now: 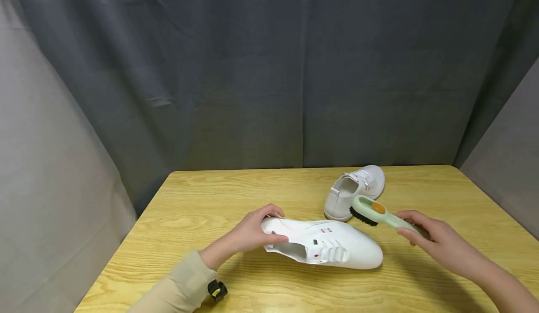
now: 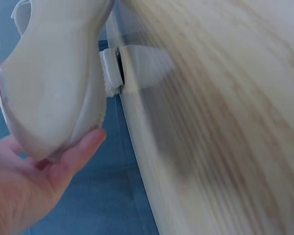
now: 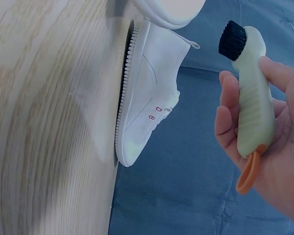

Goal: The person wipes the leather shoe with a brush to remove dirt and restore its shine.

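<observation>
My left hand grips a white lace-up shoe by the heel, thumb at the collar. The shoe is tilted on its side above the table, opening towards me and toe to the right. Its heel fills the upper left of the left wrist view. In my right hand is a pale green shoe brush, held by its handle beyond the shoe's toe. The black bristles point down, apart from the held shoe. An orange button and an orange loop show on the brush.
A second white shoe stands upright on the wooden table, behind the held one, toe pointing away to the right. Dark grey cloth hangs behind the table's far edge, with lighter cloth at the sides.
</observation>
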Action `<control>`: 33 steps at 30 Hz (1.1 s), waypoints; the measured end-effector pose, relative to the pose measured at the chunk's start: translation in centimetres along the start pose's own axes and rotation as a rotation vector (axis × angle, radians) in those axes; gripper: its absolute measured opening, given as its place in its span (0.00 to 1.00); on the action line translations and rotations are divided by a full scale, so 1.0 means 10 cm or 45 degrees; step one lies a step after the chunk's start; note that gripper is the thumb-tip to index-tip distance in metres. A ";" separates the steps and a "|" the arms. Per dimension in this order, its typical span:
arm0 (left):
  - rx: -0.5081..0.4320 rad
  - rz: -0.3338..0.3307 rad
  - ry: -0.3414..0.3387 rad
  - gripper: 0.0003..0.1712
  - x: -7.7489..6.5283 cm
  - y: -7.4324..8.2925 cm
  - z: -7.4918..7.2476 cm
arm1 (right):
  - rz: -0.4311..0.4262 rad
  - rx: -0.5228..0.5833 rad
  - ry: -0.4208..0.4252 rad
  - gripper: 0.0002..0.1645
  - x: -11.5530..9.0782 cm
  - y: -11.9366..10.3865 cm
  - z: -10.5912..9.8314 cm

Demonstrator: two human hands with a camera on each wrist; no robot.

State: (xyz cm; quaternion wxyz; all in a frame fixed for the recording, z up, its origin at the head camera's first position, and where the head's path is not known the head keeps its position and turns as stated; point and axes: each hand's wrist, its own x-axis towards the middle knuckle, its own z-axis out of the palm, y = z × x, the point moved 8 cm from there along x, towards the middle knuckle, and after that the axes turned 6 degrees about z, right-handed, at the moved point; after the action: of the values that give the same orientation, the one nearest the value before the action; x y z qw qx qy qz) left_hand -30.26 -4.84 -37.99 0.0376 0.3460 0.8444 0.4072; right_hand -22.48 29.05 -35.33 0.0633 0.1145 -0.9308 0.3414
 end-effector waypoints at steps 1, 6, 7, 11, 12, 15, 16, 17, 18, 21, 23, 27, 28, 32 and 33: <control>0.005 0.002 0.023 0.29 0.01 0.00 0.00 | -0.004 0.001 0.002 0.18 0.00 0.00 0.00; 0.017 -0.015 0.126 0.29 0.08 0.02 0.00 | -0.002 0.003 0.004 0.18 -0.01 0.01 -0.01; 0.020 -0.021 0.143 0.29 0.10 0.02 0.00 | 0.001 0.002 0.003 0.18 0.00 0.01 -0.01; 0.052 -0.031 0.211 0.31 0.14 0.03 -0.01 | 0.005 0.004 0.009 0.18 0.00 0.01 -0.01; 0.062 -0.033 0.222 0.32 0.14 0.03 -0.01 | 0.004 0.005 0.010 0.18 0.00 0.01 -0.01; 0.075 -0.050 0.227 0.35 0.14 0.03 0.00 | -0.008 0.006 0.018 0.17 0.00 0.01 -0.02; 0.080 -0.062 0.219 0.37 0.14 0.02 0.00 | -0.010 0.008 0.017 0.17 0.00 0.01 -0.02; 0.083 -0.075 0.207 0.39 0.13 0.02 0.00 | -0.011 0.005 0.018 0.18 0.00 0.01 -0.02; 0.082 -0.089 0.192 0.41 0.13 0.01 0.01 | -0.012 0.004 0.021 0.18 0.00 0.01 -0.02; 0.074 -0.129 0.136 0.46 0.11 -0.02 0.02 | -0.011 -0.001 0.029 0.18 -0.01 0.01 -0.03; 0.070 -0.152 0.095 0.50 0.10 -0.04 0.04 | -0.007 -0.005 0.036 0.17 -0.01 0.01 -0.04; 0.066 -0.153 0.036 0.50 0.05 -0.06 0.06 | -0.015 -0.004 0.036 0.18 0.00 0.01 -0.04; 0.057 -0.143 0.031 0.48 0.04 -0.05 0.06 | -0.020 -0.002 0.039 0.17 0.00 0.00 -0.04; 0.055 -0.074 0.028 0.40 0.00 0.00 0.06 | -0.025 -0.001 0.041 0.18 0.00 0.01 -0.04; 0.057 -0.058 0.029 0.39 -0.01 0.01 0.05 | -0.024 -0.001 0.042 0.18 0.00 0.01 -0.04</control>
State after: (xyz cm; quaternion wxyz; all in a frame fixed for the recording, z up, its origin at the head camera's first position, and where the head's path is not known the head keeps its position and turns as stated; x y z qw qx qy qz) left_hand -29.98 -4.53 -38.31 0.0294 0.3227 0.8614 0.3912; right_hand -22.47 29.38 -35.09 0.0817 0.1177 -0.9286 0.3424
